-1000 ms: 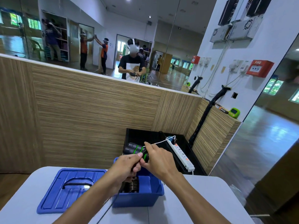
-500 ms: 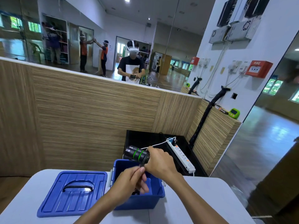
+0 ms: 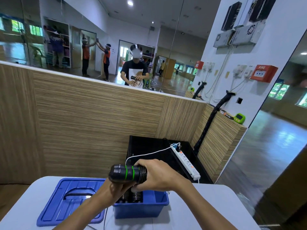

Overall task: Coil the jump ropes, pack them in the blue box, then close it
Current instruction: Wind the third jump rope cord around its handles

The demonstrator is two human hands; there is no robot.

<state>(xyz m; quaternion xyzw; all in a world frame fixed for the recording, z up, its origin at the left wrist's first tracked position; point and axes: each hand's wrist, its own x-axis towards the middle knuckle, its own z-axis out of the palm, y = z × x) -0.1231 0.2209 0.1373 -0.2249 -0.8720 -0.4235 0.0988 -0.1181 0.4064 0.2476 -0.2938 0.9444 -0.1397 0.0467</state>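
Observation:
My right hand grips two black jump rope handles with green rings, held side by side above the open blue box. My left hand is just under the handles' free ends, fingers curled up against them; the thin rope it may hold is hard to see. A thin black rope hangs down past the box's left side. More black handles lie inside the box. The blue lid lies flat on the white table, left of the box.
Behind the table stands a black cabinet with a white power strip and a white cable. A wood-panelled wall and a mirror rise behind. A green timer sits on the ledge at right.
My right hand has lifted the handles higher above the box. My left hand has swung down and come back up under the handles. The view has tilted slightly upward.

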